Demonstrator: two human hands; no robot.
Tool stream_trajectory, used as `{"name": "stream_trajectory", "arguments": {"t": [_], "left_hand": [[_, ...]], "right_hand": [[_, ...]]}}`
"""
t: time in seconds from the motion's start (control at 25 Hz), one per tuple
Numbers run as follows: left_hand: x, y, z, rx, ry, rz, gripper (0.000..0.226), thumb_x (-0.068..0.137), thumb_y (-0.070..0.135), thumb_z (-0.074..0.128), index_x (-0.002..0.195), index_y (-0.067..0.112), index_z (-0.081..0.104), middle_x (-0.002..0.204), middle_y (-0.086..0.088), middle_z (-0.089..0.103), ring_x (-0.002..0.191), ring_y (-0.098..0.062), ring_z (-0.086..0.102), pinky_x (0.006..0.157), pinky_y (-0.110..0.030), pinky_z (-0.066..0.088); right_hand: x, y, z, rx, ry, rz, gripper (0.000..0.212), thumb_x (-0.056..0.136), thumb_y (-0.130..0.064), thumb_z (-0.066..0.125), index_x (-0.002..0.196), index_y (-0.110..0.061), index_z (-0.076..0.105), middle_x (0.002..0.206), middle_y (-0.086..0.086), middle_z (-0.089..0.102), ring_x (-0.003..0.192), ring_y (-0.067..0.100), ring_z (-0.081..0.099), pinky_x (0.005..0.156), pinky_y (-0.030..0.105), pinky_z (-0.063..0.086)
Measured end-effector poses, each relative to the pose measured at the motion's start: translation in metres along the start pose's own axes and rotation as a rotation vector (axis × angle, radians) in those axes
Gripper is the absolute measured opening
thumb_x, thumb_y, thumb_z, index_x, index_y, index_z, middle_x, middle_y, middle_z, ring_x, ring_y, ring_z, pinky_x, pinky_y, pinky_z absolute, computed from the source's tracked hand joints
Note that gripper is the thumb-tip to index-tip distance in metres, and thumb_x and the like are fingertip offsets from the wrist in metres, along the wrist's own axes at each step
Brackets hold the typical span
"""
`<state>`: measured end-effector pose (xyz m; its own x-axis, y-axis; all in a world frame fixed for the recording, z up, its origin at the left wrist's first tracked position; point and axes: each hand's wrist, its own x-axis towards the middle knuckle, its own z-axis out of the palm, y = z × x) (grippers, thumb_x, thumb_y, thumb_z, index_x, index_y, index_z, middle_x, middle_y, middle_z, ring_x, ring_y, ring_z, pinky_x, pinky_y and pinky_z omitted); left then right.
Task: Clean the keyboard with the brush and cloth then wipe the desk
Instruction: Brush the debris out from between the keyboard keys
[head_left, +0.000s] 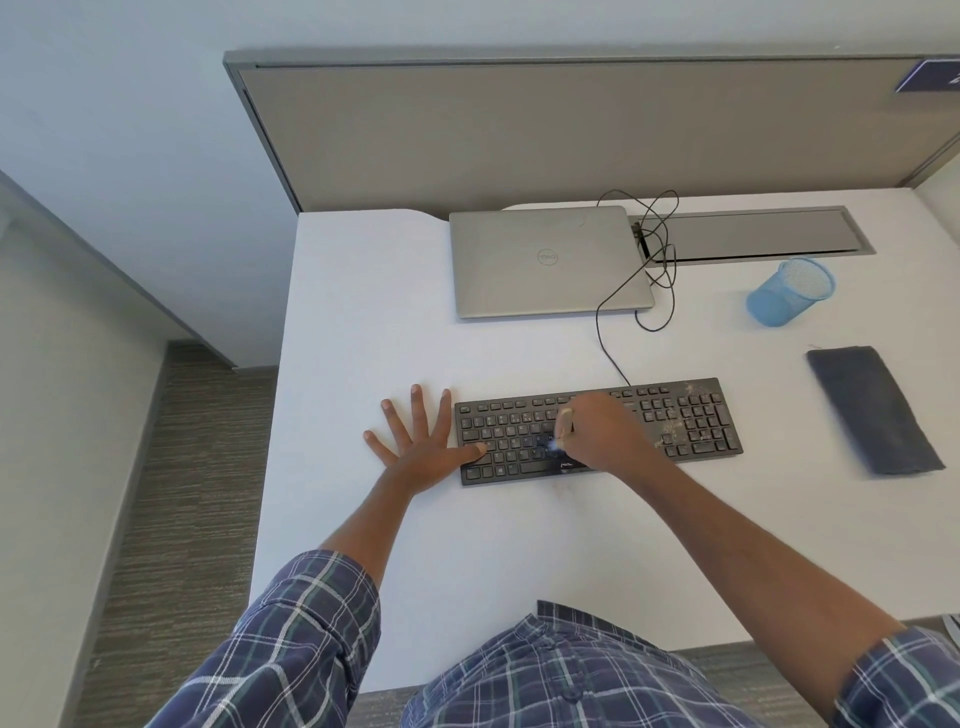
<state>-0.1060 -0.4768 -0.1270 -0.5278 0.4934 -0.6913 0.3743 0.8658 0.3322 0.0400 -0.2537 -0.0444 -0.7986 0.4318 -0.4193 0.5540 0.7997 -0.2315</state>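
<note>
Blurring hides most of the brush (562, 428), pinched in the right hand (602, 431) over the keyboard (691, 426). Left hand (415, 447) lies spread on the worktop (363, 312), thumb on the keys. Cloth (872, 410) lies right of both hands; the laptop (545, 260) beyond reads Dell.

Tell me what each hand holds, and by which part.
The right hand grips the brush by its handle, bristles on the keyboard. The left hand holds nothing, flat on the desk with its thumb on the keyboard.

Navy plaid shirt (545, 675), white and green checks, sleeves (311, 613) rolled up
</note>
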Motion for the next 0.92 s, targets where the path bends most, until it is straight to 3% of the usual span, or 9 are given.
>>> {"name": "stream_trajectory", "arguments": {"t": [0.12, 0.24, 0.32, 0.44, 0.6, 0.68, 0.76, 0.84, 0.92], "left_hand": [[0.001, 0.000, 0.000, 0.002, -0.002, -0.001, 0.112, 0.080, 0.102, 0.039, 0.158, 0.059, -0.029, 0.159, 0.013, -0.056, 0.143, -0.040, -0.055, 0.111, -0.080, -0.025], [0.001, 0.000, 0.000, 0.003, 0.000, -0.003, 0.111, 0.080, 0.101, 0.039, 0.157, 0.060, -0.029, 0.159, 0.013, -0.056, 0.143, -0.040, -0.055, 0.111, -0.080, -0.025], [0.001, 0.000, 0.000, 0.003, -0.001, -0.004, 0.111, 0.081, 0.101, 0.039, 0.158, 0.060, -0.029, 0.159, 0.013, -0.056, 0.143, -0.040, -0.055, 0.111, -0.080, -0.025], [0.001, 0.000, 0.000, 0.006, 0.000, -0.006, 0.111, 0.080, 0.102, 0.039, 0.158, 0.060, -0.029, 0.159, 0.013, -0.056, 0.144, -0.040, -0.055, 0.111, -0.080, -0.025], [0.000, 0.000, 0.000, 0.011, -0.004, 0.001, 0.110, 0.081, 0.101, 0.038, 0.157, 0.059, -0.030, 0.159, 0.012, -0.056, 0.144, -0.041, -0.055, 0.112, -0.081, -0.024], [0.000, 0.001, -0.001, 0.005, -0.005, -0.001, 0.111, 0.080, 0.102, 0.038, 0.158, 0.059, -0.029, 0.159, 0.012, -0.056, 0.143, -0.040, -0.055, 0.112, -0.080, -0.025], [0.000, 0.001, -0.001, 0.011, -0.006, -0.007, 0.112, 0.079, 0.103, 0.037, 0.158, 0.059, -0.029, 0.159, 0.012, -0.055, 0.144, -0.041, -0.055, 0.112, -0.080, -0.024], [0.000, 0.001, 0.000, 0.012, -0.005, -0.007, 0.112, 0.079, 0.103, 0.036, 0.158, 0.058, -0.029, 0.160, 0.012, -0.055, 0.144, -0.041, -0.054, 0.112, -0.081, -0.024], [0.000, 0.001, -0.001, 0.013, -0.002, -0.005, 0.112, 0.079, 0.103, 0.037, 0.159, 0.058, -0.029, 0.159, 0.012, -0.055, 0.144, -0.041, -0.054, 0.113, -0.081, -0.024]], "right_hand": [[0.003, -0.006, -0.012, -0.168, 0.072, -0.027, 0.016, 0.098, -0.020, 0.059, 0.093, -0.014, 0.072, 0.093, 0.004, 0.074, 0.089, 0.027, 0.070, 0.074, 0.035, 0.056], [0.008, -0.011, -0.008, 0.225, 0.038, 0.030, 0.008, 0.085, -0.023, 0.078, 0.077, -0.022, 0.078, 0.072, -0.008, 0.075, 0.070, 0.014, 0.071, 0.066, 0.030, 0.059], [0.006, -0.015, 0.001, 0.366, 0.007, 0.035, 0.008, 0.078, -0.028, 0.085, 0.075, -0.027, 0.078, 0.071, -0.010, 0.075, 0.067, 0.011, 0.070, 0.060, 0.027, 0.054], [0.004, -0.005, 0.016, 0.291, -0.041, 0.050, 0.021, 0.078, -0.041, 0.085, 0.069, -0.026, 0.074, 0.066, -0.008, 0.072, 0.063, 0.013, 0.068, 0.057, 0.027, 0.050], [0.003, 0.006, 0.004, 0.069, 0.015, 0.103, 0.032, 0.087, -0.039, 0.080, 0.073, -0.020, 0.059, 0.067, -0.003, 0.061, 0.070, 0.025, 0.064, 0.057, 0.028, 0.041], [-0.001, 0.001, 0.000, 0.047, 0.103, 0.111, 0.028, 0.098, -0.033, 0.067, 0.077, -0.014, 0.065, 0.069, 0.001, 0.066, 0.068, 0.026, 0.067, 0.054, 0.030, 0.044], [-0.004, -0.009, 0.001, 0.168, 0.156, 0.105, 0.037, 0.103, -0.029, 0.056, 0.075, -0.013, 0.073, 0.067, 0.003, 0.074, 0.061, 0.022, 0.071, 0.050, 0.033, 0.053], [-0.008, -0.016, 0.011, 0.389, 0.137, 0.133, 0.024, 0.096, -0.027, 0.066, 0.079, -0.016, 0.080, 0.064, -0.001, 0.075, 0.058, 0.016, 0.074, 0.055, 0.035, 0.062], [-0.014, -0.019, 0.022, 0.449, 0.128, 0.153, 0.017, 0.091, -0.026, 0.073, 0.080, -0.015, 0.080, 0.063, 0.000, 0.074, 0.059, 0.019, 0.075, 0.058, 0.041, 0.064]]}}
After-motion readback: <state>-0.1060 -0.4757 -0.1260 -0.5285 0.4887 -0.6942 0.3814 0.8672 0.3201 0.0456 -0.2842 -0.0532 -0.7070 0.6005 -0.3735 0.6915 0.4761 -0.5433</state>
